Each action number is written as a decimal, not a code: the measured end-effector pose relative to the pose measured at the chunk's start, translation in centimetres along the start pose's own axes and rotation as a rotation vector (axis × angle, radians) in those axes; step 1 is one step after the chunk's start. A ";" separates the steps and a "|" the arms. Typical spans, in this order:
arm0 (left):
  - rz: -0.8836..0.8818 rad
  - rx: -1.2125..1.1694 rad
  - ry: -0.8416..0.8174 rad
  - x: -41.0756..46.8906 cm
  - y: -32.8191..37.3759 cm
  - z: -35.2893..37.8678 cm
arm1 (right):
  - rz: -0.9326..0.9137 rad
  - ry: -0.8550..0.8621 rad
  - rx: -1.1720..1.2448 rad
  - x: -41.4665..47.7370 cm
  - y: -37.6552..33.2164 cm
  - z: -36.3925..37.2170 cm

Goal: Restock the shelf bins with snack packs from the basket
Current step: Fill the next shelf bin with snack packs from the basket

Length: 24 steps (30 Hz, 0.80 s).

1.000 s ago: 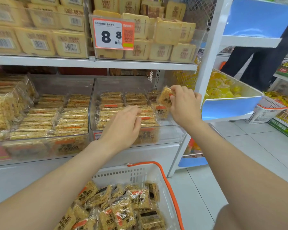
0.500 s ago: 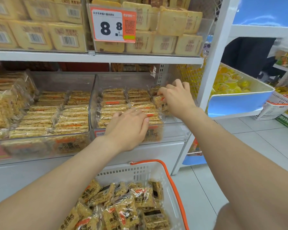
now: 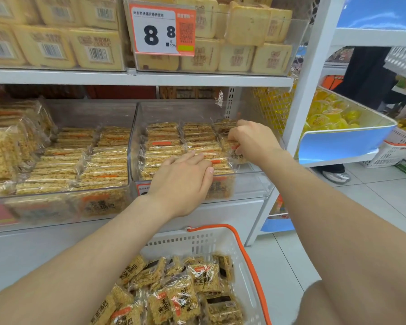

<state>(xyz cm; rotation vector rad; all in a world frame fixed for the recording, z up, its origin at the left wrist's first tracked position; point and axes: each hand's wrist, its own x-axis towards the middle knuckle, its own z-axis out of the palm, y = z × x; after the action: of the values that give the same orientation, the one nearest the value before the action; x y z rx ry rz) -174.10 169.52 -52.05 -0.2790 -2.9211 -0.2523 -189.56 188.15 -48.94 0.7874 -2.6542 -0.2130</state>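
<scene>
The right hand (image 3: 251,139) is reaching into the clear bin (image 3: 251,184), over on its right side. Its fingers are curled down and pinch the top of one snack pack (image 3: 236,156). That pack stands on its edge at the front of the right-hand row. Its long side runs left to right, just like the rows of packs (image 3: 164,141) beside it, so I think it only needs a push straight down to sit with the others. The left hand (image 3: 183,181) lies flat on the front packs of the middle row. Its fingers are straight and close together and hold nothing, maybe to keep those packs from tipping. The front right corner of the bin looks bare, so more packs could go there. The basket (image 3: 250,259) sits low, close to the person, right under the left arm, with a heap of packs (image 3: 181,299) inside. The left hand looks nearer to it, so it has the shorter way down for the next pack. The right hand would have to let go first.
</scene>
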 end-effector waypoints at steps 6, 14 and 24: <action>0.017 -0.006 -0.004 -0.1 -0.1 -0.2 | 0.101 -0.091 0.225 -0.3 0.0 -0.2; 0.144 -0.208 0.345 -1.4 -0.1 0.4 | 0.375 0.089 0.629 -4.0 -2.5 -3.7; 0.408 0.005 0.435 -5.9 -0.1 2.9 | 0.009 -0.822 0.436 -10.7 -8.8 -10.1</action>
<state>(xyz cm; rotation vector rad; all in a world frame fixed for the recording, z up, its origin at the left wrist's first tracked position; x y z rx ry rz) -168.97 169.01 -56.13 -0.7084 -2.3721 -0.2089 -172.99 186.25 -44.93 0.9688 -3.5549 0.0779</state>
